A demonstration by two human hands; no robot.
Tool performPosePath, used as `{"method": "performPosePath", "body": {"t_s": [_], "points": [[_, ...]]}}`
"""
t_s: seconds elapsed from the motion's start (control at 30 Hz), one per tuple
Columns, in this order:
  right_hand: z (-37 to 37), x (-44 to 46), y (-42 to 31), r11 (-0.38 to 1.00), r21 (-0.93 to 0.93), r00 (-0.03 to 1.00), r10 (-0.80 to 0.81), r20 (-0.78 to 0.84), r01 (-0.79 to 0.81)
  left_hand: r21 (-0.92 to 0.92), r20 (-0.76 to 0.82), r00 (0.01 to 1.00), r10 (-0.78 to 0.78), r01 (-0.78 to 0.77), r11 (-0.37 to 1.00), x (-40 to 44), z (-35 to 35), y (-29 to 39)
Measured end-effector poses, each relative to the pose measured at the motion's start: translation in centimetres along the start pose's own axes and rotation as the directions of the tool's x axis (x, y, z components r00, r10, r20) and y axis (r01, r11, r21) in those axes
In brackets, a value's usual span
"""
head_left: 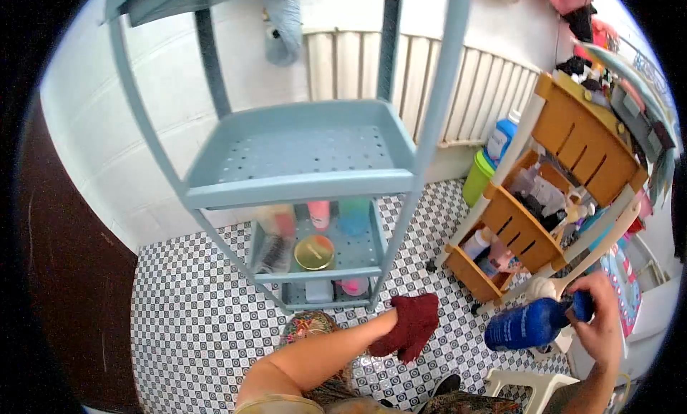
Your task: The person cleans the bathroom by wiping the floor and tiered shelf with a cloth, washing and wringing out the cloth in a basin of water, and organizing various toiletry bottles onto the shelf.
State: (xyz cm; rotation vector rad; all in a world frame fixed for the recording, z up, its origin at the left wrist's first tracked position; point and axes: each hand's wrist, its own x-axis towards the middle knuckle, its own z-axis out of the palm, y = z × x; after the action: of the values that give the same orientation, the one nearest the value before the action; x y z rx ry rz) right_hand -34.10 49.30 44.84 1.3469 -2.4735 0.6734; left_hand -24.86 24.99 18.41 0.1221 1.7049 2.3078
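A dark red cloth (pixel 418 327) covers my left hand (pixel 394 318) and hangs from it in front of my knees. Its fingers are mostly hidden by the fabric. At the right, my right hand (pixel 600 321) grips a blue bottle (pixel 521 326) by its neck and cap end. The bottle lies tilted nearly on its side in the air, with white print on its body. Below it stands a cream plastic stool (pixel 529 385).
A blue-grey tiered cart (pixel 300 188) stands ahead, its lower shelf holding a gold-lidded jar (pixel 314 253) and a pink bottle (pixel 319 213). On the right is a loaded brown rack (pixel 522 228). Behind it are a green bin (pixel 477 178) and a radiator (pixel 422 78). A dark door (pixel 71 271) is at left.
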Motion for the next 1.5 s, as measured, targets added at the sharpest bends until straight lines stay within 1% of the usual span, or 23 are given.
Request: {"method": "performPosePath", "body": {"t_s": [0.03, 0.07, 0.1, 0.17, 0.2, 0.33, 0.4, 0.43, 0.47, 0.5, 0.6, 0.77, 0.83, 0.87, 0.93, 1.0, 1.1, 1.2, 1.27, 1.33, 1.37, 1.4, 1.5], "points": [[-0.9, 0.9, -2.5, 0.995, 0.003, 0.993, -0.099, -0.063, 0.099, 0.014, 0.030, 1.000, 0.004, -0.005, 1.000, -0.3, -0.2, -0.4], [-1.7, 2.0, -4.4, 0.981, 0.002, 0.973, -0.194, -0.125, 0.196, -0.106, -0.036, 0.992, -0.123, 0.118, 0.987, -1.6, 1.6, 2.7], [-2.3, 3.1, -6.1, 0.975, 0.052, 0.966, -0.208, -0.153, 0.218, -0.135, -0.067, 0.998, -0.009, 0.000, 0.991, -1.1, 0.9, 0.8], [-3.0, 5.9, -9.4, 0.930, 0.158, 0.925, -0.287, -0.250, 0.331, -0.236, -0.038, 0.997, -0.061, 0.051, 0.970, -1.1, 0.1, -0.4], [-3.0, 7.4, -11.0, 0.883, 0.207, 0.882, -0.347, -0.318, 0.422, -0.434, -0.022, 0.992, -0.127, 0.104, 0.895, -2.1, 0.4, -0.2], [-2.3, 13.4, -16.3, 0.737, 0.174, 0.729, -0.549, -0.409, 0.653, -0.283, -0.135, 0.986, -0.093, 0.052, 0.958, -3.6, 0.9, 2.5], [-0.5, 15.4, -19.0, 0.683, 0.155, 0.679, -0.618, -0.396, 0.713, -0.043, -0.115, 0.993, 0.019, -0.024, 0.999, -2.8, -0.3, 1.3], [0.6, 16.3, -20.0, 0.671, 0.171, 0.677, -0.631, -0.378, 0.721, -0.343, -0.091, 0.992, -0.091, 0.054, 0.938, -4.5, 0.8, 3.7], [1.9, 17.3, -21.1, 0.647, 0.108, 0.619, -0.649, -0.442, 0.755, -0.350, -0.089, 0.992, -0.090, 0.053, 0.935, -3.6, 0.0, 2.1], [3.0, 18.5, -21.9, 0.615, 0.071, 0.579, -0.690, -0.433, 0.785, -0.001, -0.095, 0.989, 0.110, -0.111, 0.994, -1.7, -1.4, -0.8], [6.1, 22.2, -23.5, 0.556, 0.012, 0.516, -0.763, -0.390, 0.831, -0.169, -0.078, 0.996, 0.045, -0.058, 0.984, -5.2, 0.7, 3.9], [10.2, 28.0, -25.4, 0.597, 0.045, 0.573, -0.742, -0.347, 0.801, -0.301, -0.035, 0.999, 0.030, -0.040, 0.953, -4.8, 0.6, 4.4], [11.1, 29.8, -26.3, 0.769, 0.063, 0.761, -0.613, -0.214, 0.637, -0.336, -0.021, 0.999, 0.030, -0.035, 0.941, -4.5, 0.6, 4.3], [11.5, 30.9, -26.6, 0.771, 0.063, 0.761, -0.608, -0.226, 0.634, -0.350, -0.018, 0.999, 0.031, -0.035, 0.936, -4.5, 0.6, 4.5], [12.0, 32.6, -27.1, 0.772, 0.181, 0.790, -0.611, -0.057, 0.610, -0.379, -0.010, 0.999, 0.033, -0.034, 0.925, -4.8, 1.0, 5.1], [12.3, 33.4, -27.3, 0.782, 0.262, 0.816, -0.577, -0.038, 0.566, -0.396, -0.005, 0.999, 0.035, -0.034, 0.918, -5.3, 1.0, 6.1], [12.7, 34.0, -27.1, 0.722, 0.519, 0.817, -0.572, 0.074, 0.458, -0.408, -0.001, 0.999, 0.046, -0.042, 0.912, -5.9, 1.4, 7.4], [13.5, 33.0, -27.6, 0.816, 0.445, 0.908, -0.420, 0.016, 0.370, -0.428, 0.009, 0.999, 0.051, -0.042, 0.903, -7.2, 1.9, 9.2], [14.4, 32.5, -27.1, 0.809, 0.481, 0.921, -0.389, 0.010, 0.337, -0.444, 0.006, 0.998, 0.058, -0.050, 0.894, -8.6, 2.4, 11.3], [16.4, 32.7, -26.2, 0.818, 0.428, 0.911, -0.261, -0.318, 0.384, -0.453, -0.002, 0.999, 0.049, -0.045, 0.891, -8.6, 2.3, 10.7], [16.6, 32.6, -25.7, 0.801, 0.426, 0.893, -0.283, -0.349, 0.420, -0.468, 0.013, 1.000, 0.025, -0.016, 0.883, -7.2, 1.6, 8.3], [17.0, 32.0, -25.4, 0.804, 0.427, 0.896, -0.276, -0.348, 0.413, -0.483, 0.028, 1.000, 0.001, 0.013, 0.875, -5.9, 1.0, 5.9], [19.1, 29.9, -24.3, 0.843, 0.467, 0.963, -0.247, -0.106, 0.267, -0.511, 0.046, 0.997, -0.055, 0.070, 0.857, -4.2, 0.1, 3.4]]}}
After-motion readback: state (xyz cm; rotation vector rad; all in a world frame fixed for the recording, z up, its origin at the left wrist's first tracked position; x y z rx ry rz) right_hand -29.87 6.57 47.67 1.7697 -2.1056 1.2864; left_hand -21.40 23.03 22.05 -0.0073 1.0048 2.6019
